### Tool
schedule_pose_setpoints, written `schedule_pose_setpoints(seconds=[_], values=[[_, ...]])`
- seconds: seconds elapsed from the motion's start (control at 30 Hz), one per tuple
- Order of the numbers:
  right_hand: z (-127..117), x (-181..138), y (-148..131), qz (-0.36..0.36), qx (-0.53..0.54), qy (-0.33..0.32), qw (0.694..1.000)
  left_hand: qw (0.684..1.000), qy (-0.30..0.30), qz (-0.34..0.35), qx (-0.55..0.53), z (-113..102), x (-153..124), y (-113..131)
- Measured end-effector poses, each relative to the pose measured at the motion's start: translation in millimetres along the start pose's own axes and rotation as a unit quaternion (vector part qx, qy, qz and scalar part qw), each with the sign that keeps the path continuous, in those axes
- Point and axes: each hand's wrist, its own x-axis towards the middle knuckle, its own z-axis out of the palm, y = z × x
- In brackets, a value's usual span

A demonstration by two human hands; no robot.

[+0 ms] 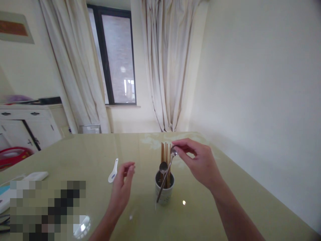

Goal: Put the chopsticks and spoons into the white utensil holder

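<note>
My right hand point(198, 157) pinches a long-handled metal spoon point(166, 176) by its bowl. The handle slants down to the left, passing in front of a grey cup point(165, 197) that stands on the table. Several wooden chopsticks point(166, 154) and another metal spoon point(163, 166), bowl up, stick out of the cup. To the left, my left hand point(123, 179) hovers over the table with loosely bent fingers and nothing visible in them. Just beyond it lies a white soup spoon point(114, 171) with a blue mark in its bowl.
The glossy greenish table point(140, 214) meets a plain wall on the right. White items and cables point(37, 176) lie at its left edge, beside a blurred-out patch. A white cabinet point(42, 125), a red rounded object point(17, 155) and curtains point(168, 60) by a window stand beyond.
</note>
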Motion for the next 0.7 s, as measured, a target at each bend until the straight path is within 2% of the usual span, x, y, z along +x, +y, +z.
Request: schedule_pose_setpoints(seconds=[0.07, 0.17, 0.23, 0.33, 0.43, 0.53, 0.7], values=[[-10, 3, 5, -0.026, -0.047, 0.021, 0.998, 0.986, 0.018, -0.005, 0.166, -15, 19, -24], [-14, 7, 15, -0.044, -0.098, 0.016, 0.994, 0.913, -0.002, -0.030, 0.407, -31, 27, -55], [-11, 8, 23, -0.038, -0.121, -0.010, 0.992, 0.874, -0.034, -0.065, 0.481, -36, 25, -68], [1, 10, 32, -0.014, -0.155, -0.075, 0.985, 0.852, -0.084, -0.059, 0.513, -38, 21, -75], [13, 10, 36, 0.020, -0.201, -0.160, 0.966, 0.863, -0.092, -0.021, 0.497, -39, 25, -77], [21, 9, 37, 0.053, -0.251, -0.226, 0.940, 0.897, -0.062, -0.030, 0.436, -40, 31, -79], [20, 8, 37, 0.099, -0.287, -0.232, 0.924, 0.963, -0.001, -0.064, 0.262, -34, 33, -63]])
